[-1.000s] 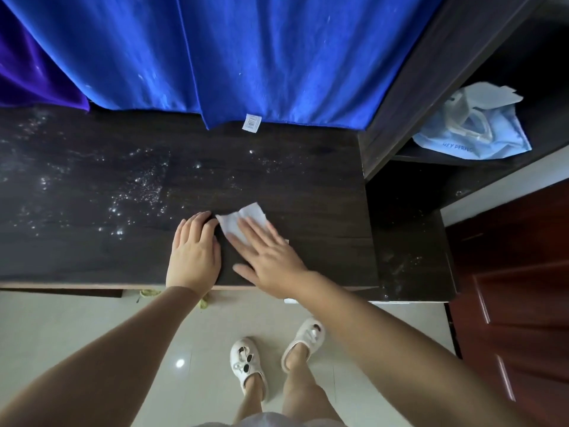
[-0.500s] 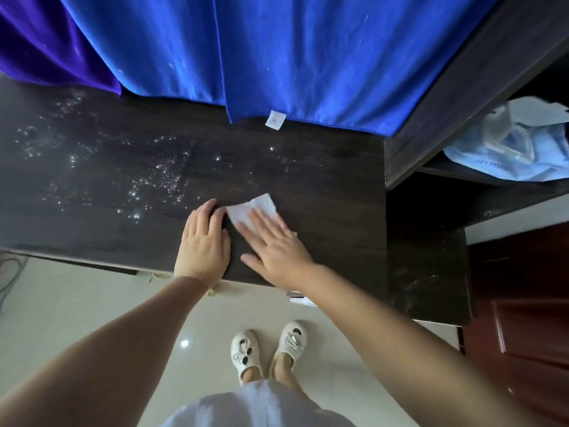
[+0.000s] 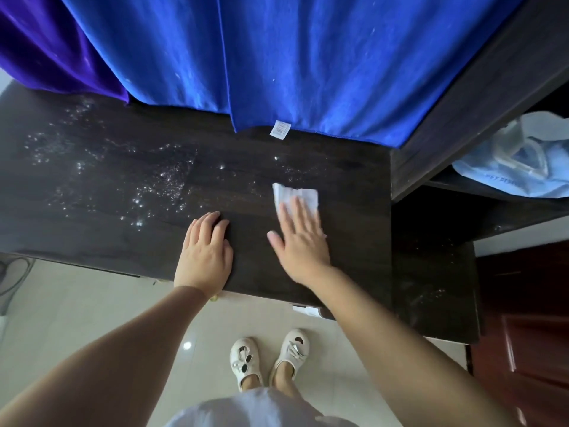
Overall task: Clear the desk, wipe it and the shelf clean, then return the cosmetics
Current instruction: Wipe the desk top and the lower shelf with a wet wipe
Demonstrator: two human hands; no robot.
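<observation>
Pale tiles and shoes: white shoes (image 3: 268, 359) are standing on the glossy tiled floor (image 3: 77, 309) at the near edge of the desk, toes pointing toward it.
Left hand: left hand (image 3: 204, 251) is lying palm down on the dark wood near the front edge, fingers straight and close together, holding nothing.
Right hand: right hand (image 3: 300, 238) is pressing flat on the white wipe (image 3: 295, 195), fingers straight and slightly spread; the far end of the wipe is showing beyond the fingertips.
Desk: dark wooden desk (image 3: 123, 235) is carrying scattered wet droplets (image 3: 160, 186) across its left and middle parts, well to the left of the wipe.
Shelf: dark shelf (image 3: 505, 211) is standing to the right of the desk, with a pale blue plastic bag (image 3: 517, 161) lying in its upper compartment.
Back: blue cloth (image 3: 308, 63) is hanging down to the desk's far edge, a small white tag (image 3: 280, 129) at its hem; purple cloth (image 3: 55, 44) is hanging to its left.
Right side: reddish brown door (image 3: 523, 318) is showing past the shelf.
Change: right hand and wipe are now lying farther right and farther back than half a second ago, apart from the left hand they were beside; left hand is staying in place.
</observation>
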